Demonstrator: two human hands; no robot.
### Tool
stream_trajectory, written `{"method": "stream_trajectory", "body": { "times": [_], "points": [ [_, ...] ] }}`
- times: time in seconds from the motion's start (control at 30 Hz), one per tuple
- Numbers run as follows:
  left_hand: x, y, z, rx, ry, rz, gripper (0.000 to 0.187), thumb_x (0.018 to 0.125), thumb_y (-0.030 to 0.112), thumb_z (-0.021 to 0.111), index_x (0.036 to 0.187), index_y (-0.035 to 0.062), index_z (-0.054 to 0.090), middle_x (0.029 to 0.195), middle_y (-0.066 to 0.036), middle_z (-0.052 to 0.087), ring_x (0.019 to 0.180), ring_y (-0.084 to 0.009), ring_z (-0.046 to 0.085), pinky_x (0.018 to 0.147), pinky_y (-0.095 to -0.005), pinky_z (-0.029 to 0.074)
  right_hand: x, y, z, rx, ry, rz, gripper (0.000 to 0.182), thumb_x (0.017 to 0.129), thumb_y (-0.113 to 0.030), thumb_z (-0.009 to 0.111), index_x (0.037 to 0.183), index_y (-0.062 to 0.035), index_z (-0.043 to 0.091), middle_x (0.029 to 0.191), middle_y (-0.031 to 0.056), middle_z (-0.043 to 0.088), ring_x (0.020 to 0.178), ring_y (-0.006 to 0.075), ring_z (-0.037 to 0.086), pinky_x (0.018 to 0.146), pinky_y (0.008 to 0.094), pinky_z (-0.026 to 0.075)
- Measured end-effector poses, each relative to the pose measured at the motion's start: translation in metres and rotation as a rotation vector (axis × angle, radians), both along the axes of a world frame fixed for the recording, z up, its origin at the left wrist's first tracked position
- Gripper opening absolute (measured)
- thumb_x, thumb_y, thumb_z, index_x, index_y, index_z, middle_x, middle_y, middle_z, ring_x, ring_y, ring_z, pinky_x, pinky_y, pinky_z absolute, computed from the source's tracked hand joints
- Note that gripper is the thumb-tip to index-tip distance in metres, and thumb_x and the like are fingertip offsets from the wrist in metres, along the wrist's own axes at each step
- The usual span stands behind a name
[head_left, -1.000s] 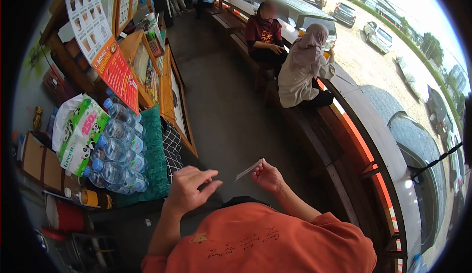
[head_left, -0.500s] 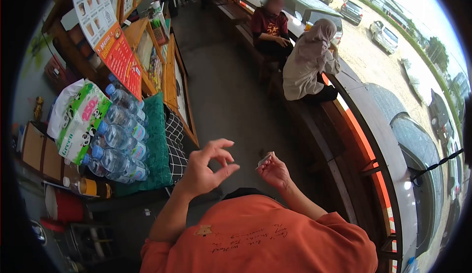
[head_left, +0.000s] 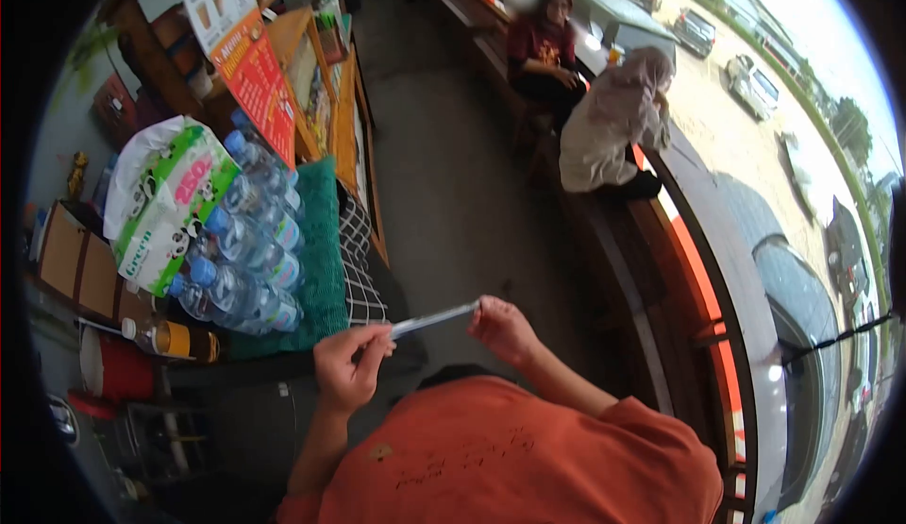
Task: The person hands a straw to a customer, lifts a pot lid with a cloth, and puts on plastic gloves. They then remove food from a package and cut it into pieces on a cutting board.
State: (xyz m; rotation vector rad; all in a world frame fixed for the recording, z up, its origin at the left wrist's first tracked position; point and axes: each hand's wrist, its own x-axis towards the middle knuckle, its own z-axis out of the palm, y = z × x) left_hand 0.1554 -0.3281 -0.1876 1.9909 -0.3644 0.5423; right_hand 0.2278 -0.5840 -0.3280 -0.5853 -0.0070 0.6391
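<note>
A thin, straight, whitish strip (head_left: 432,318) stretches between my two hands in front of my orange shirt; its exact kind is not clear. My left hand (head_left: 351,363) pinches its near end between thumb and fingers. At the other end, my right hand (head_left: 506,330) holds it with closed fingertips. The strip slopes slightly up toward the right, over the dark floor.
On the left, water bottles (head_left: 247,283) and a green-and-white tissue pack (head_left: 175,203) stand on a green-covered surface, with a red-and-white menu (head_left: 255,80) behind. Two people sit along the long bench (head_left: 604,241) at right, beside a counter (head_left: 703,231). Parked cars show outside.
My left hand has gone from spread and holding nothing to pinching one end of the strip. The strip now spans both hands. The view has shifted slightly.
</note>
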Motion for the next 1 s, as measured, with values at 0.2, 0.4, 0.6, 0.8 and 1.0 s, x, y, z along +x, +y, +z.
{"method": "stream_trajectory", "body": {
  "times": [0.2, 0.4, 0.6, 0.8, 1.0],
  "points": [
    [-0.068, 0.063, -0.007, -0.281, 0.086, 0.272, 0.01, 0.093, 0.002, 0.064, 0.097, -0.0068, 0.068, 0.081, -0.012, 0.07, 0.07, -0.0145, 0.069, 0.063, -0.0256, 0.057, 0.0, 0.058, 0.039, -0.115, -0.179, 0.192, 0.011, 0.094, -0.015, 0.068, 0.098, -0.0049, 0.069, 0.085, 0.0039, 0.07, 0.081, 0.0151, 0.067, 0.08, 0.0315, 0.053],
    [-0.154, 0.162, -0.001, -0.419, -0.143, 0.416, 0.011, 0.096, 0.001, 0.058, 0.103, -0.0057, 0.064, 0.084, -0.014, 0.068, 0.067, -0.0163, 0.066, 0.065, -0.0292, 0.056, -0.048, 0.176, 0.129, -0.143, -0.614, 0.218, 0.006, 0.09, -0.004, 0.071, 0.095, -0.0009, 0.07, 0.087, 0.0057, 0.071, 0.082, 0.012, 0.066, 0.078, 0.0266, 0.052],
    [-0.28, 0.28, 0.023, -0.883, -0.466, 0.594, 0.019, 0.101, 0.009, 0.05, 0.115, 0.0005, 0.059, 0.089, -0.011, 0.068, 0.074, -0.0169, 0.064, 0.071, -0.0336, 0.053, -0.162, 0.372, 0.185, 0.072, -1.289, -0.098, 0.009, 0.08, 0.006, 0.072, 0.088, 0.003, 0.069, 0.083, 0.0092, 0.069, 0.077, 0.0151, 0.064, 0.071, 0.0261, 0.049],
    [-0.407, 0.374, 0.016, -1.117, -0.874, 0.757, 0.026, 0.101, 0.019, 0.055, 0.126, 0.0105, 0.056, 0.102, -0.007, 0.068, 0.079, -0.018, 0.065, 0.077, -0.0357, 0.054, -0.287, 0.557, 0.233, 0.312, -1.461, 0.0, 0.013, 0.076, 0.001, 0.077, 0.087, -0.0017, 0.072, 0.08, 0.0071, 0.071, 0.07, 0.0171, 0.067, 0.066, 0.0273, 0.051],
    [-0.492, 0.387, -0.035, -1.287, -0.853, 1.457, 0.035, 0.097, 0.019, 0.059, 0.129, 0.0079, 0.052, 0.105, -0.01, 0.067, 0.078, -0.0195, 0.066, 0.077, -0.0356, 0.055, -0.402, 0.69, 0.254, 0.47, -1.312, 0.33, 0.011, 0.081, 0.002, 0.076, 0.091, 0.0002, 0.073, 0.081, 0.0071, 0.072, 0.067, 0.01, 0.063, 0.065, 0.0224, 0.05]
  ]
}}
